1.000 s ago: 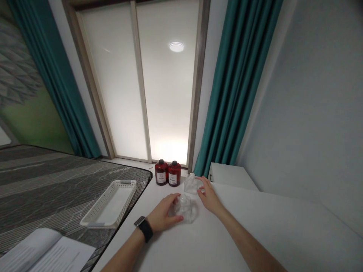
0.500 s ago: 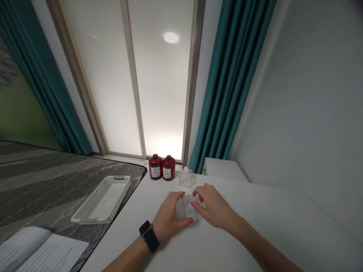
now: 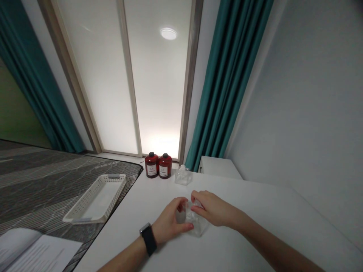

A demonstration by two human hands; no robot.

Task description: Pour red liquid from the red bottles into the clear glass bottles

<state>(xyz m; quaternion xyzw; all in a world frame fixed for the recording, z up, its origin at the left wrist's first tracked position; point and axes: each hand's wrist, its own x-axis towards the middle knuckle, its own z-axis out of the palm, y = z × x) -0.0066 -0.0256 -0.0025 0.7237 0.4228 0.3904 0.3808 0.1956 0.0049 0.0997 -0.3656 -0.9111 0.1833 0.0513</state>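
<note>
A clear, square-sided bottle [image 3: 197, 226] is tilted on the white table [image 3: 232, 249] between my hands. My left hand [image 3: 171, 221], with a black watch on its wrist, curls round the bottle's left side, thumb in front and fingers behind. At the bottle's upper end, my right hand [image 3: 208, 207] is closed with thumb and forefinger pinched; what lies between those fingertips is mostly hidden. Beyond my hands a similar clear bottle [image 3: 183, 176] with a whitish top stands on the table. Beside it are two dark red bottles [image 3: 151, 166] with black caps and white labels.
On the left, a white perforated basket [image 3: 122, 185] rests on a dark striped surface [image 3: 56, 173]. An open book [image 3: 53, 249] lies nearer me. A white cabinet [image 3: 221, 167] stands past the table's far edge, before a teal curtain [image 3: 221, 90].
The bottle in my hands has tilted, its lower end swinging toward me and right. My right fingers have closed in on its upper end, while my left hand keeps its hold.
</note>
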